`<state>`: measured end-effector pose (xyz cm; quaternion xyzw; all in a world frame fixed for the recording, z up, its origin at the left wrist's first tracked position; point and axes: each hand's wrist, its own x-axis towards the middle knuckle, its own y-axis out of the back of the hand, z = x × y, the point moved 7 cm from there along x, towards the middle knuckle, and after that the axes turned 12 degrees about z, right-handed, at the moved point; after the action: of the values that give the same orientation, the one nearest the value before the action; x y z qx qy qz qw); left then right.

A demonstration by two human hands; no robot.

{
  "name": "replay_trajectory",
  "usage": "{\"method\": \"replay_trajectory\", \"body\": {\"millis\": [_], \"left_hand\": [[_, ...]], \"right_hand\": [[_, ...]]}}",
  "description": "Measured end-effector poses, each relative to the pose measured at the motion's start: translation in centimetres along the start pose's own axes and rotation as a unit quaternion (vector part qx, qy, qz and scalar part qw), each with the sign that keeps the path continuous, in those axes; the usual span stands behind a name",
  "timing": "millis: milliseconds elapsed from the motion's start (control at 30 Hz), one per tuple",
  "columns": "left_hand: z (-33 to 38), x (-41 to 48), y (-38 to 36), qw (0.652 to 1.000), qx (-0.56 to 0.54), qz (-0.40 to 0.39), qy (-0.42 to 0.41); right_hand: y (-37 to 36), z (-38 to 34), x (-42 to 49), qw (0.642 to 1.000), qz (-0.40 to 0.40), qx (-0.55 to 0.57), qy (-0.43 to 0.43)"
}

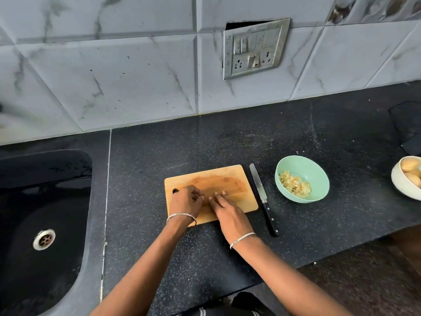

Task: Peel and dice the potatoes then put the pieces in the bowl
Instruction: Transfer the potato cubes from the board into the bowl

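A wooden cutting board lies on the dark counter. Both my hands rest on its near left part, fingertips almost meeting. My left hand is cupped with curled fingers, and my right hand lies flat with its fingers stretched toward the left hand. Whatever sits between and under them is hidden, apart from a small pale speck. A black-handled knife lies on the counter just right of the board, untouched. Further right, a mint green bowl holds diced potato pieces.
A white bowl with whole potatoes stands at the right edge. A black sink with a metal drain fills the left side. The tiled wall with a switch plate rises behind. A dark object sits at the far right.
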<state>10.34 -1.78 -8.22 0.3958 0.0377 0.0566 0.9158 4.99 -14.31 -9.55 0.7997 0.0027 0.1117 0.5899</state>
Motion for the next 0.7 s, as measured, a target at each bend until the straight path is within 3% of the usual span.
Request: {"method": "replay_trajectory", "body": {"millis": [200,533,633,700], "left_hand": [[-0.8,-0.4,-0.1,1.0,0.015,-0.01,0.017],[-0.8,-0.5,0.0,1.0,0.007,-0.016,0.017],[-0.7,-0.5,0.0,1.0,0.006,-0.019,0.016],[-0.5,-0.4,0.1,1.0,0.004,-0.017,0.014]], "right_hand": [[-0.6,-0.1,-0.5,0.991,0.016,-0.114,0.066],[0.0,-0.5,-0.6,0.982,0.022,-0.176,0.07],[0.6,-0.3,0.2,0.99,0.005,-0.138,0.03],[1.7,1.9,1.4,0.995,0.018,-0.071,-0.069]]}}
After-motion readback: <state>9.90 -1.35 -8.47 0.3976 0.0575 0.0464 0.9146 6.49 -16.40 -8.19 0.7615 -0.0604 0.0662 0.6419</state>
